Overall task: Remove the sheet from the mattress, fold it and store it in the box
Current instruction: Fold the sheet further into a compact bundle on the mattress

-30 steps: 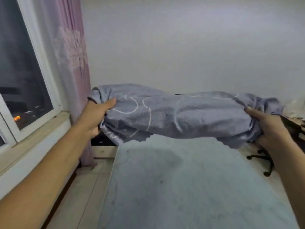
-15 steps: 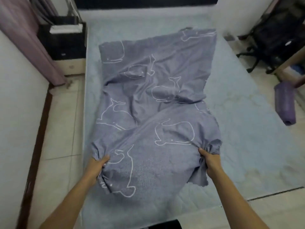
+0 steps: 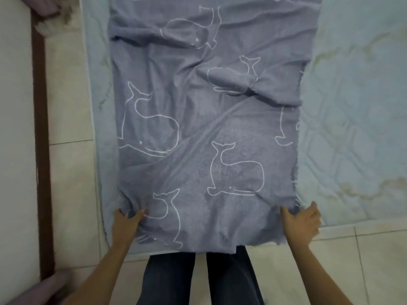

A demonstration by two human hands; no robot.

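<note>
Both bare forearms reach forward to the near end of the sheet (image 3: 198, 128). The left grip (image 3: 126, 225) pinches the sheet's near left corner, thumb on top. The right grip (image 3: 300, 223) holds the near right corner, thumb on the cloth, fingers curled at the edge.

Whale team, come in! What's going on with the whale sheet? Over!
Left hand grips near left corner of sheet, right hand the near right. It lies spread, wrinkled, on mattress, near edge hanging off. Nothing on it; box not seen.
</note>
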